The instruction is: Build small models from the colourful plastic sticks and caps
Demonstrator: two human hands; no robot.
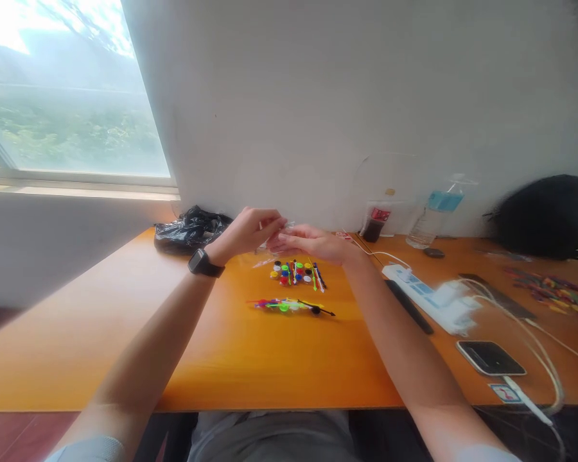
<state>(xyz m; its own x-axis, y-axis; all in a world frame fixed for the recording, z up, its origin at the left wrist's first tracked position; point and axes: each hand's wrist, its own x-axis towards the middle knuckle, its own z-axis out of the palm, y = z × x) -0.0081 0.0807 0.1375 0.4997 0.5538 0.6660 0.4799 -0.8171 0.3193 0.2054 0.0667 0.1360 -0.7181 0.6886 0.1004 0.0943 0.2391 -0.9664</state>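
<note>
My left hand (256, 228), with a dark watch (203, 262) on its wrist, meets my right hand (313, 242) above the far part of the table. The fingers of both hands are closed on a small clear plastic bag (290, 226), mostly hidden by them. Just below, a piece of clear plastic (264, 262) shows on the table. Nearer to me lies a group of colored round plastic pieces (285, 274) with thin arrow-shaped sticks (318, 277). Closer still, a row of similar colored pieces and arrows (289, 306) lies across the wood.
A black plastic bag (187, 230) sits at the back left. On the right are a white power strip (424, 295) with cables, a phone-like device (491, 357), a clear bottle (421, 228), a dark packet (376, 224), a black bag (542, 218) and scattered colored pieces (553, 289).
</note>
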